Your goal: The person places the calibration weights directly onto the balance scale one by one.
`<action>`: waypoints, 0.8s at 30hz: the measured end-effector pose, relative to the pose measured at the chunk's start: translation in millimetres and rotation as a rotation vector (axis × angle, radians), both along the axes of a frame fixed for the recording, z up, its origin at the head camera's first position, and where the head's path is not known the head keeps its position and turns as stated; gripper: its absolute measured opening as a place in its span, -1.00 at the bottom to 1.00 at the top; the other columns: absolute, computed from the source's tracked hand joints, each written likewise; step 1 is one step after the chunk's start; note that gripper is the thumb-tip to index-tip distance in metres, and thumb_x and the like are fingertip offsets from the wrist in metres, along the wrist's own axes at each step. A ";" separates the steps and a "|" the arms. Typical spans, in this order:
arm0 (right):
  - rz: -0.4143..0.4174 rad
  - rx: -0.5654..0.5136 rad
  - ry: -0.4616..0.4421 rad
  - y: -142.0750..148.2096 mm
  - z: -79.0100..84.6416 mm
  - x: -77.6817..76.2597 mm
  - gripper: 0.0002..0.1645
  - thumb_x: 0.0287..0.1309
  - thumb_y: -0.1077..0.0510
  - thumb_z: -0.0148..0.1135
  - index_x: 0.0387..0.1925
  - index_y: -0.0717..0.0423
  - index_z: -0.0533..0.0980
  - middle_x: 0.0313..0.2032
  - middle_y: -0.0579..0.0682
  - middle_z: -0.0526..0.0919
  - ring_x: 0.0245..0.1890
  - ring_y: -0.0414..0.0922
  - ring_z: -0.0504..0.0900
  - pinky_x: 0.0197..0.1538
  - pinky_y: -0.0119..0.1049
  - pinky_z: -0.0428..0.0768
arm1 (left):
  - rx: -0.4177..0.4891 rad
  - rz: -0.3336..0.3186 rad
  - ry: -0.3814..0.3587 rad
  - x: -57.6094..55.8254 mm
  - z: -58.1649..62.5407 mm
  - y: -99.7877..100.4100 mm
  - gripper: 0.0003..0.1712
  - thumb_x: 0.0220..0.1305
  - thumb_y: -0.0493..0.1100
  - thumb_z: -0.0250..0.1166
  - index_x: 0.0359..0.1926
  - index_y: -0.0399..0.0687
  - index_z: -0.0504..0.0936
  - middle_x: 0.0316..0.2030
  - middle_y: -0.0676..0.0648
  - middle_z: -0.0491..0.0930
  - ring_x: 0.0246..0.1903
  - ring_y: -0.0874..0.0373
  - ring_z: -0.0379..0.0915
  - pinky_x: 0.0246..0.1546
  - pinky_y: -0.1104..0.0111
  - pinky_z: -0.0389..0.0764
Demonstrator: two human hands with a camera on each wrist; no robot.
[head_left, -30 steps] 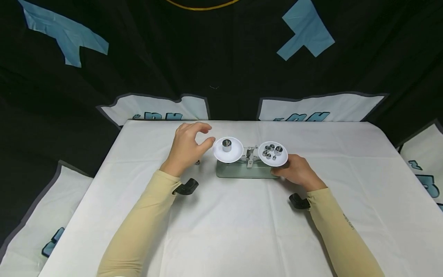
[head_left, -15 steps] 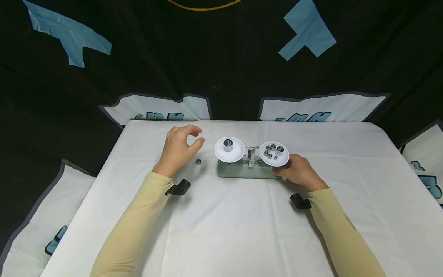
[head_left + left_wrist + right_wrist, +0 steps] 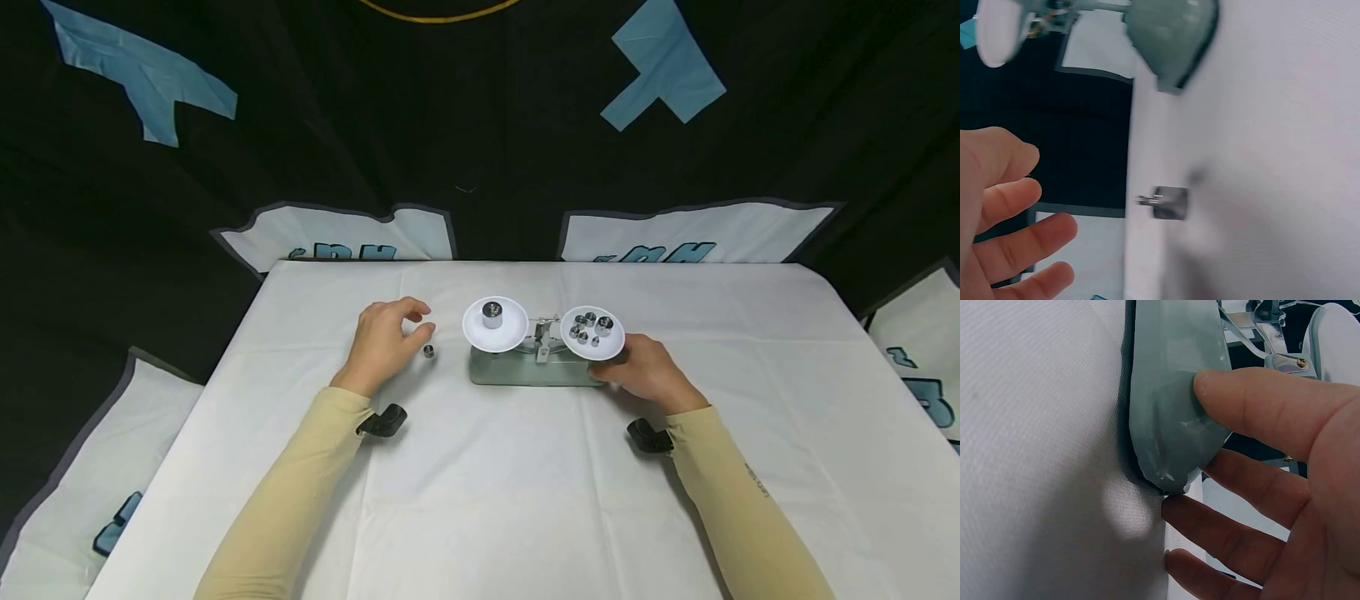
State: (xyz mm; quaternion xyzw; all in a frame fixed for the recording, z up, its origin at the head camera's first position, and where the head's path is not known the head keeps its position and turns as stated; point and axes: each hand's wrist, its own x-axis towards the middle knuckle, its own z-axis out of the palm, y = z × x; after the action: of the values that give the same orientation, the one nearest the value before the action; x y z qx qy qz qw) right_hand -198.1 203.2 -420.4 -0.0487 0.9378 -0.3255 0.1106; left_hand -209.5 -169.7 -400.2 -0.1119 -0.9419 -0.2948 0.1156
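Note:
A two-pan balance scale point(image 3: 506, 372) with a green base stands on the white-covered table. My right hand point(image 3: 643, 375) grips the base's right end, thumb point(image 3: 1241, 403) on its face and fingers around the end. One large metal weight point(image 3: 492, 319) stands on the left white pan point(image 3: 514, 333). Several smaller weights point(image 3: 604, 325) sit on the right pan point(image 3: 614, 343). Left of the scale, a small knobbed metal weight point(image 3: 1171, 203) stands on the cloth. My left hand point(image 3: 381, 343) hovers just left of that weight, thumb and fingers apart, holding nothing.
The white cloth point(image 3: 487, 500) spreads across the table to its far edge, where a black curtain point(image 3: 375, 125) with blue and white patches hangs behind. Black wrist cameras point(image 3: 384, 420) sit below both hands.
My left hand has drawn back leftward from the left pan, then come down beside the small weight, which was mostly hidden before. The right hand keeps its grip on the base.

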 end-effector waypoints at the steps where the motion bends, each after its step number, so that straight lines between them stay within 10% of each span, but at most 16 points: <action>1: 0.000 0.000 0.000 0.1 -0.3 0.0 -0.32 0.07 0.04 0.43 0.18 0.33 0.55 0.17 0.33 0.64 0.23 0.27 0.54 0.32 0.26 0.45 | -0.010 0.000 -0.013 0.0 -3.0 0.2 -0.70 0.28 -0.14 0.34 -0.03 -0.19 0.71 -0.15 -0.23 0.77 -0.07 -0.23 0.60 0.23 -0.05 0.38; 24: -0.001 0.000 0.004 0.1 -1.3 -0.4 -0.32 0.07 0.05 0.44 0.19 0.32 0.55 0.19 0.33 0.63 0.28 0.30 0.51 0.34 0.28 0.42 | -0.121 0.010 -0.091 2.3 -32.9 1.7 -0.79 0.19 -0.18 0.43 -0.14 -0.12 0.76 -0.30 -0.16 0.78 -0.20 -0.13 0.65 0.03 -0.06 0.48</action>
State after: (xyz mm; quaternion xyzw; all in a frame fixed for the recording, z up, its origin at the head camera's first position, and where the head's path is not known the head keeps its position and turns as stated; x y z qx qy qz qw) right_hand -198.5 203.4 -421.7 -0.0490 0.9381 -0.3253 0.1086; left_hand -207.2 -168.1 -433.0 -0.1006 -0.9629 -0.2413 0.0673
